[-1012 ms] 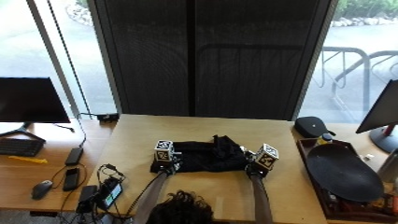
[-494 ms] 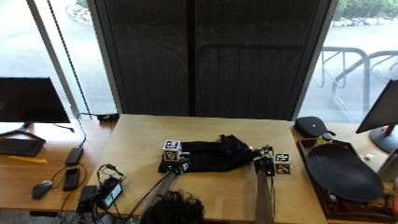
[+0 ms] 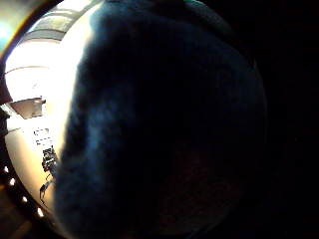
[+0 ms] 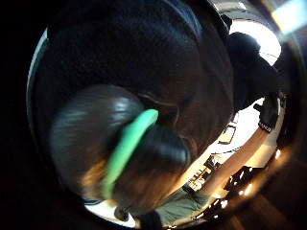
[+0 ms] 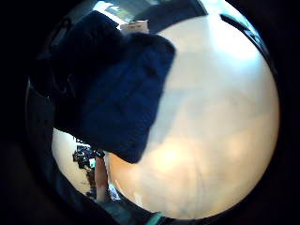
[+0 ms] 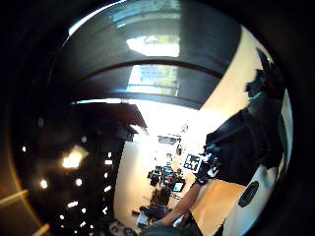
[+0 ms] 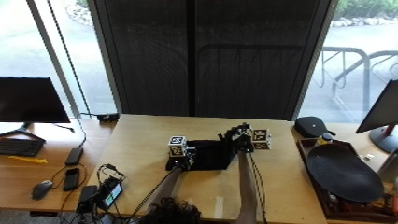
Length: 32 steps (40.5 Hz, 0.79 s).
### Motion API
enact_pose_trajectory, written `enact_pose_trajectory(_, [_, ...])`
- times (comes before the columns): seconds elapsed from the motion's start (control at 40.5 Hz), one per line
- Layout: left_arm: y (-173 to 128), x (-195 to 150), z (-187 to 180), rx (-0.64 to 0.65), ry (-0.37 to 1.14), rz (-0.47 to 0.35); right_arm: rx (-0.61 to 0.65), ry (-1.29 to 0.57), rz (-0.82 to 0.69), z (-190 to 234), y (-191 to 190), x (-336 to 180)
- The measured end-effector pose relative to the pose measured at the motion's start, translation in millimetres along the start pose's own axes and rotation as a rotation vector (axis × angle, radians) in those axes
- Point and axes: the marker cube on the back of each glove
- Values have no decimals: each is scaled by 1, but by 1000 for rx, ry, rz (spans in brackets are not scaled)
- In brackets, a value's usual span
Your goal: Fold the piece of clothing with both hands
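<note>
Both hands on dark garment (image 7: 208, 155): left hand (image 7: 181, 158) pins near edge, right hand (image 7: 241, 141) lifts far corner; fingers' state untellable. Mid-fold; next, carry corner across.

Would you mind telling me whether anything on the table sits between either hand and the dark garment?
Nothing visible does. The left hand rests at the near left edge of the garment, and the right hand is at its far right corner, where cloth is bunched up. The table around the garment is bare wood.

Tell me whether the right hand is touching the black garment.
Touching. In the outside view the right hand grips a raised bunch of the black garment at its far right corner, lifted above the table.
</note>
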Motion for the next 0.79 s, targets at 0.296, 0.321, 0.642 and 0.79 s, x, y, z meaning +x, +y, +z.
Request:
enact_pose_trajectory(0.296, [-10,-32,-65,49,757,163,-167,-20,-547,128,-18,-121])
enact_pose_trajectory(0.321, [-9,-37,-73,93,779,176,-192,43,-523,139,-17,-120])
enact_pose_trajectory(0.642, [13,-118,-138,443,758,70,-648,275,-577,294,50,-109])
enact_pose_trajectory(0.79, [20,-135,-139,482,794,37,-811,451,-614,334,80,-86])
